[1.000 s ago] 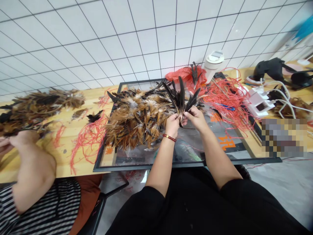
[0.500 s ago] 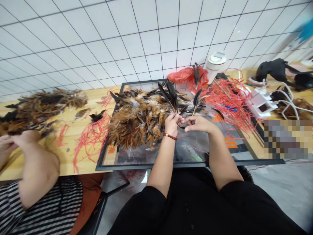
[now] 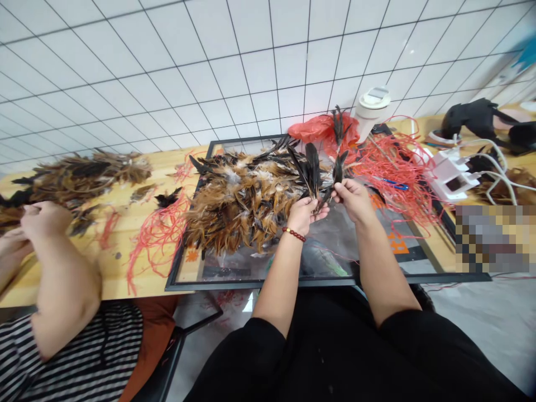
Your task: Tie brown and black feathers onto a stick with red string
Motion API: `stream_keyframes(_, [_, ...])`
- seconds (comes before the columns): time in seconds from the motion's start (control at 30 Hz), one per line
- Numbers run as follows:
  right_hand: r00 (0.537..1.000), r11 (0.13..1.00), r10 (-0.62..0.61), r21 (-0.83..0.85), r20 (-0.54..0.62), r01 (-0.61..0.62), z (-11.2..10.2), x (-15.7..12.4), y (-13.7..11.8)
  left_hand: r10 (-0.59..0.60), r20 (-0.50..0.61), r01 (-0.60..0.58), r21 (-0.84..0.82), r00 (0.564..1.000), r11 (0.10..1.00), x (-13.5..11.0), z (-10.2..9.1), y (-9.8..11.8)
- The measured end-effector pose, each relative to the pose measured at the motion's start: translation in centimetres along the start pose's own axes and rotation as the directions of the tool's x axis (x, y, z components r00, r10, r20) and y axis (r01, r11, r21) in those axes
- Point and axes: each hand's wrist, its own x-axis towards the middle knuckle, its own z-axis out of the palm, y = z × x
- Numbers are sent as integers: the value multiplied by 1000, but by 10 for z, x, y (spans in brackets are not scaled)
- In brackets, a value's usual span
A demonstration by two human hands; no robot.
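My left hand [image 3: 305,212], with a red bead bracelet at the wrist, pinches the quills of a small bunch of black feathers [image 3: 310,167] that fan upward. My right hand [image 3: 354,196] is closed on a single dark feather [image 3: 338,167] and holds it against that bunch. Both hands hover over a black-framed tray [image 3: 293,282] with a glass bottom. A big heap of brown and black feathers [image 3: 238,204] fills the tray's left half, just left of my hands.
Tangled red strings [image 3: 389,162] lie right of my hands, with a red plastic bag [image 3: 318,129] and a white cup [image 3: 369,111] behind. More red strings [image 3: 151,234] lie left of the tray. A person in a striped top handles feathers [image 3: 75,178] at the left.
My right hand has come back up to the bunch with a dark feather. My left hand moved slightly right with the bunch. The person at the left raised a hand.
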Motion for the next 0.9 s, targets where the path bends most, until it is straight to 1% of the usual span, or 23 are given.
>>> stream_keyframes(0.17, [990, 999, -42, -15, -136, 40, 0, 5, 6, -19, -6, 19, 81, 1000, 997, -2, 1, 0])
stream_keyframes(0.23, [987, 999, -49, -21, -152, 47, 0, 5, 6, -12, 8, 11, 123, 1000, 992, -1, 1, -1])
stream_keyframes(0.3, [989, 998, -51, -34, -142, 47, 1, 5, 6, -6, 27, 1, 163, 1000, 987, -1, 0, -3])
stream_keyframes(0.4, [990, 997, -59, -50, -128, 53, 2, 6, 9, 5, 96, -24, 202, 995, 979, -1, -2, -5])
stream_keyframes(0.5, [982, 995, -87, -68, -167, 76, 1, 10, 13, -22, 215, -28, 231, 976, 973, -3, -3, -6])
stream_keyframes(0.57, [974, 993, -99, -85, -206, 83, -1, 12, 16, -53, 265, -17, 255, 963, 967, -3, -3, -7])
stream_keyframes(0.63, [962, 986, -116, -146, -246, 82, -4, 13, 18, -20, 237, -33, 219, 971, 975, -3, -2, -6])
stream_keyframes(0.67, [954, 971, -136, -229, -268, 74, -6, 12, 18, 19, 195, -53, 170, 981, 984, -3, -2, -5])
stream_keyframes(0.7, [945, 934, -159, -353, -284, 51, -8, 11, 19, 61, 142, -77, 108, 988, 991, -2, -2, -4])
stream_keyframes(0.73, [943, 864, -176, -503, -284, 9, -9, 9, 19, 95, 88, -99, 42, 992, 994, -1, -1, -3])
stream_keyframes(0.77, [948, 758, -172, -651, -266, -45, -10, 7, 19, 114, 43, -113, -17, 993, 993, 0, -2, -1])
stream_keyframes(0.8, [960, 630, -144, -771, -241, -99, -10, 4, 19, 119, 10, -118, -64, 993, 991, 1, -2, 0])
stream_keyframes(0.83, [972, 504, -94, -852, -217, -141, -10, 2, 18, 116, -12, -117, -99, 993, 988, 1, -2, 1])
stream_keyframes(0.87, [979, 403, -37, -899, -201, -169, -10, 1, 17, 108, -27, -111, -122, 994, 986, 2, -3, 1])
stream_keyframes(0.9, [981, 334, 13, -924, -195, -188, -9, 0, 16, 99, -36, -103, -135, 994, 985, 3, -3, 2])
